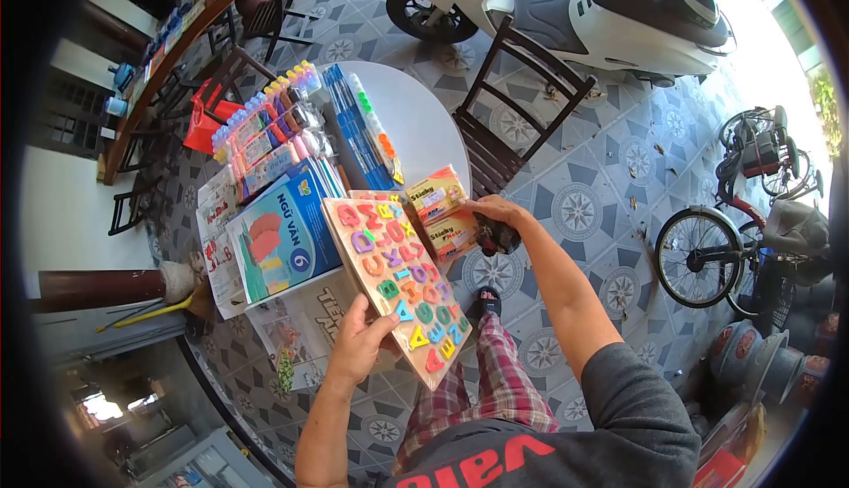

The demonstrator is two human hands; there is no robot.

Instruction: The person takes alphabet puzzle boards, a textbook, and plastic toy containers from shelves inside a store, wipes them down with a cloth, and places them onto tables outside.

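Note:
My left hand (361,344) grips the lower left edge of a wooden alphabet puzzle board (402,280), thumb on its face. Colourful raised letters cover the tilted board. On the right, my right hand (497,210) closes at the edge of two yellow-and-red sticky note packs (435,196), fingers partly hidden. A dark thing (498,237) I cannot make out shows under that hand. Left of the board lies a stack of books with a blue cover (283,233) on top. Packs of coloured markers (265,138) sit above the books.
Blue pencil packs (356,125) and a strip of coloured pieces (375,121) lie on the round white table (424,103). A dark wooden chair (522,103) stands beside it. Beyond are a white scooter (566,19) and a bicycle (707,253). A red bag (205,125) is at the left.

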